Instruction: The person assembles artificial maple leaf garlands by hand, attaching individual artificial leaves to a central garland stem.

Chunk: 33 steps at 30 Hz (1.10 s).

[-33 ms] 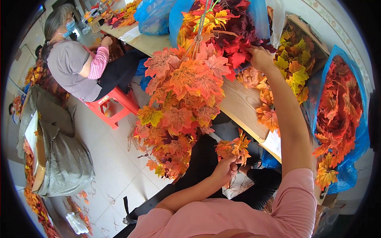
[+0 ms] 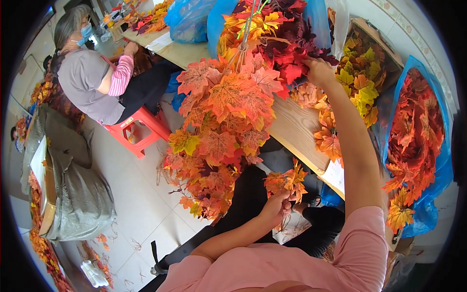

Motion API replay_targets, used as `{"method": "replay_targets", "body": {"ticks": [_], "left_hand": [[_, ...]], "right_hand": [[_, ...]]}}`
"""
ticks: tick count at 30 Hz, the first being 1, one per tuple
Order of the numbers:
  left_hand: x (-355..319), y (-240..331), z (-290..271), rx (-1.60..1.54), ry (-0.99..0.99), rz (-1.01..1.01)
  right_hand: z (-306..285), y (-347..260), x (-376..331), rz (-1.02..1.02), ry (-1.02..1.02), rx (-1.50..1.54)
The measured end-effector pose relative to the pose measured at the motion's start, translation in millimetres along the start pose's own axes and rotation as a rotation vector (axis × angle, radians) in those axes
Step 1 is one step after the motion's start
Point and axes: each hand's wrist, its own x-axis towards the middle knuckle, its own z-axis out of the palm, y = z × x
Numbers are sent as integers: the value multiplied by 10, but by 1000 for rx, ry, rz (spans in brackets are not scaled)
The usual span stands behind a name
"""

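- Leaf bunch [image 2: 287,181], small and orange, rising from the left hand [image 2: 275,208] between the person's black-trousered legs [image 2: 247,204] and the wooden table [image 2: 296,130].
- The left hand's thumb and fingers are curled closely together — pinched on the foot of the bunch.
- The right hand [image 2: 319,72] reaches over the table, its fingertips at the red leaves [image 2: 288,64]; these partly hide them, so I cannot tell how far it is closed or whether it has hold of one.
- A large cluster of orange, coral and yellow leaves [image 2: 221,141] hangs to the left of both hands, near a knot of string [image 2: 243,47].
- Beyond the right forearm stands a carton [image 2: 384,43] of yellow-green and orange leaves; farther right, a blue bag [image 2: 429,214] bulges with red ones.
- On the left, a co-worker [image 2: 90,80] in a grey top sits on a red stool [image 2: 146,119] — well apart from the person — and a grey-green sack [image 2: 80,207] stands on the tiled floor [image 2: 141,182].
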Motion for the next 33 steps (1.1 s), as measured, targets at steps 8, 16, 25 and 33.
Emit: {"method": "replay_targets", "body": {"ticks": [8, 16, 25, 33], "left_hand": [[-4, -14, -10, -2, 3, -24], [-38, 29, 52, 7, 25, -21], [-35, 115, 7, -15, 6, -15], [-55, 93, 11, -13, -14, -15]], "right_hand": [[-250, -37, 230, -20, 16, 269], [-785, -508, 478, 60, 424, 527], [-789, -944, 617, -214, 323, 131], [-572, -691, 704, -270, 166, 161]]}}
